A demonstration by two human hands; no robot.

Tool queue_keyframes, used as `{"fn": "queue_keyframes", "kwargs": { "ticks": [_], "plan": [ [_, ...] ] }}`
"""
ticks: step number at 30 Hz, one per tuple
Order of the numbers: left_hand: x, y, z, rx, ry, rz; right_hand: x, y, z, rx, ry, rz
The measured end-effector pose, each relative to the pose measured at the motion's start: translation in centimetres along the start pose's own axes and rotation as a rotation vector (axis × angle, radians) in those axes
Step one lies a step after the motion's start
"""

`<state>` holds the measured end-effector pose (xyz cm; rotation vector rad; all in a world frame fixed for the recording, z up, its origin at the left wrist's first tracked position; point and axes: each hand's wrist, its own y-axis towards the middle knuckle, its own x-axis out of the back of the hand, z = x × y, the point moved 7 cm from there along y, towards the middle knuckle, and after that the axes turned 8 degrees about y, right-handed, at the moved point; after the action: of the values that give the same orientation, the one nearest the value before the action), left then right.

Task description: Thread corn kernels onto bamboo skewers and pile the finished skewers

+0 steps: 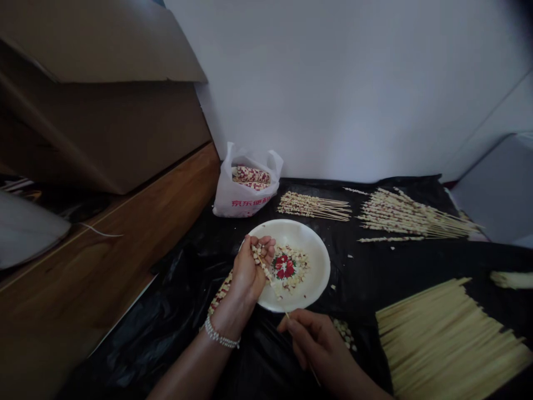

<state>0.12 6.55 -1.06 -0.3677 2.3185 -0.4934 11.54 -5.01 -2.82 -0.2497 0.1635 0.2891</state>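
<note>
My left hand (246, 275) is cupped palm up over the left side of a white bowl (321, 266), with loose corn kernels (257, 253) in its palm. My right hand (314, 336) pinches a thin wooden skewer (285, 312) near the bowl's front rim. Pale kernels are threaded along the skewer's upper part, and its tip reaches into my left palm. More loose kernels (300, 258) lie in the bowl around a red flower print. An ear of corn (220, 293) shows partly behind my left wrist. Pale kernels (345, 334) show beside my right hand, partly hidden.
A white plastic bag (245, 204) holding corn ears stands behind the bowl. Kernel-threaded skewers lie in a small bundle (306, 204) and a larger pile (400, 214). Bare skewers (449, 339) lie at right, near a pale cob (512, 279). A cardboard box (104, 128) stands left.
</note>
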Motion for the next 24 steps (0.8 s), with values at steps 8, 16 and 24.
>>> {"fn": "queue_keyframes", "kwargs": {
  "ticks": [8,16,24],
  "plan": [
    [-0.1,-0.2,0.7,0.013,-0.003,-0.024,-0.4,0.0,-0.4,0.0,0.033,-0.008],
    [0.2,-0.3,1.6,-0.02,0.003,-0.044,0.3,-0.1,-0.4,0.015,0.032,-0.068],
    [-0.8,-1.3,3.3,0.132,0.036,0.038,0.9,0.4,0.0,-0.005,0.019,-0.075]
  ]
}}
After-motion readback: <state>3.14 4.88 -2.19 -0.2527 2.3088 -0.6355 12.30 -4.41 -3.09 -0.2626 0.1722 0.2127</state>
